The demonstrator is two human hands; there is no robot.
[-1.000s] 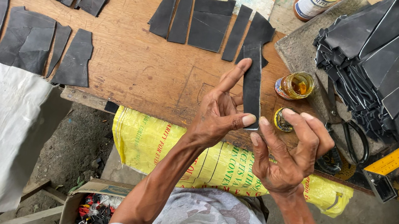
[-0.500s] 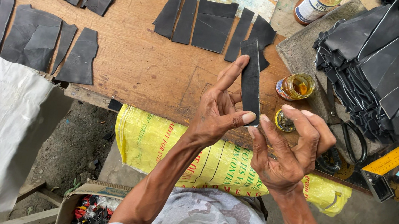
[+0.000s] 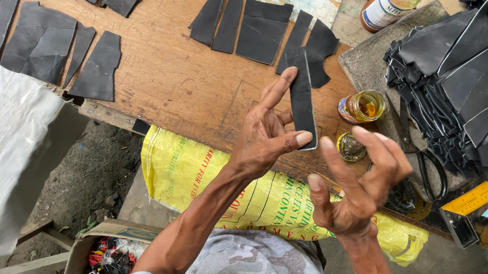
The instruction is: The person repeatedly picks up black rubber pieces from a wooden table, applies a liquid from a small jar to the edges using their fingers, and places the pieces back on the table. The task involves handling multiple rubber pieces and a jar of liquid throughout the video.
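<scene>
Overhead, looking down at two bare hands.
Strip: narrow flat black leather-like strip (image 3: 302, 98), upright above the bench; likely light, bendy, best gripped at its lower end.
Left hand (image 3: 266, 135): thumb and fingers pinching the strip's bottom.
Right hand (image 3: 356, 188): fingers spread, curled, holding nothing.
Surface: worn brown wooden workbench (image 3: 170, 76), black cut pieces (image 3: 264, 30) laid out, outdoors over dirt.

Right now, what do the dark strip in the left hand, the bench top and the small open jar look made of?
Dark strip: likely leather or a synthetic sheet, matte black, thin, standing stiff between the left hand fingers. Bench top: wood, bare brown board with visible grain and scuffs. Small open jar: looks like clear glass, glossy, with amber liquid showing through.
</scene>
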